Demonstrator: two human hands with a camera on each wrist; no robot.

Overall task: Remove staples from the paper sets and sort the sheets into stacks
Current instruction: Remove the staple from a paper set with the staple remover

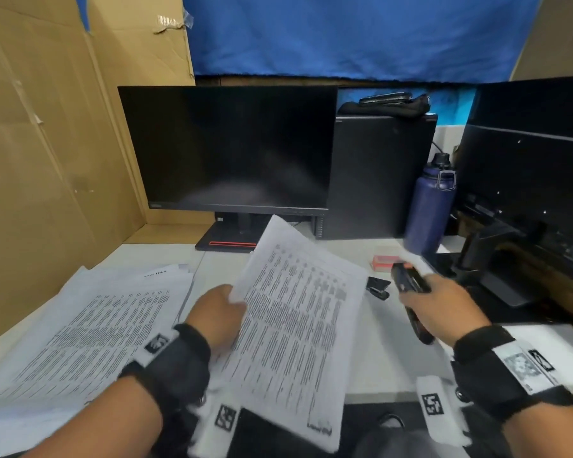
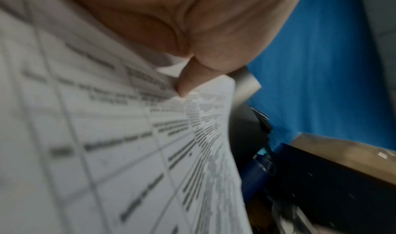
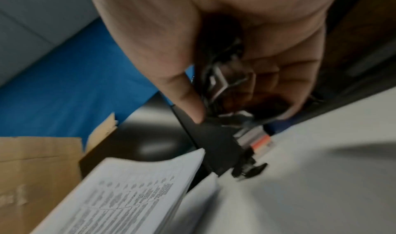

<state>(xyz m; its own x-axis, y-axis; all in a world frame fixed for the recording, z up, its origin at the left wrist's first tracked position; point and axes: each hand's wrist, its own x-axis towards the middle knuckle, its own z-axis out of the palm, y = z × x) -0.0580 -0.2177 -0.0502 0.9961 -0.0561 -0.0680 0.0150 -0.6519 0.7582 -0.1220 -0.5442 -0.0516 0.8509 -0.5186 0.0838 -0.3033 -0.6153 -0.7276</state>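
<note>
My left hand (image 1: 220, 309) pinches a stapled set of printed sheets (image 1: 298, 312) by its left edge and holds it tilted above the desk. In the left wrist view my thumb (image 2: 186, 83) presses on the set's top page (image 2: 128, 136). My right hand (image 1: 444, 309) grips a long black stapler (image 1: 411, 285) above the desk's right side; its fingers (image 3: 186, 92) wrap the stapler's metal body (image 3: 225, 83). A small black staple remover (image 1: 377, 288) lies on the desk between my hands. A spread stack of loose printed sheets (image 1: 80, 325) lies at the left.
A red staple box (image 1: 386, 261) sits behind the remover. A dark monitor (image 1: 229, 147) and a black PC tower (image 1: 377, 176) stand at the back, a blue bottle (image 1: 430, 206) and a second monitor (image 1: 526, 166) at the right. Cardboard (image 1: 47, 143) walls the left side.
</note>
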